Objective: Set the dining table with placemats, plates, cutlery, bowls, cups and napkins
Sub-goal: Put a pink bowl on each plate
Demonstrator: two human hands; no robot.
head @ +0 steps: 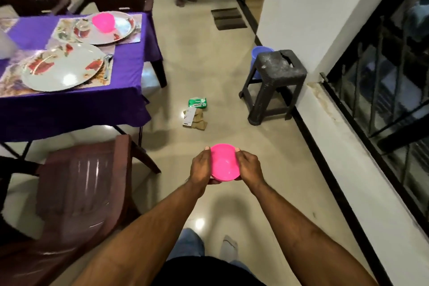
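Note:
A pink plastic bowl (pixel 224 162) is held over the floor in front of me, to the right of the table. My left hand (pixel 201 168) grips its left side and my right hand (pixel 248 165) grips its right side. The table (pixel 69 109) at the left wears a purple cloth. On it lie two floral placemats, each with a floral plate: the near plate (pixel 62 67) has a spoon (pixel 108 65) beside it, the far plate (pixel 109 28) carries another pink bowl (pixel 103 21) and a glass cup (pixel 81 28).
A brown plastic chair (pixel 79 188) stands at the table's near side. A dark stool (pixel 274 83) and blue bucket (pixel 261 51) sit by the right wall. A green packet (pixel 197 102) and folded cloth (pixel 196 118) lie on the floor. A person's feet (pixel 184 0) stand far ahead.

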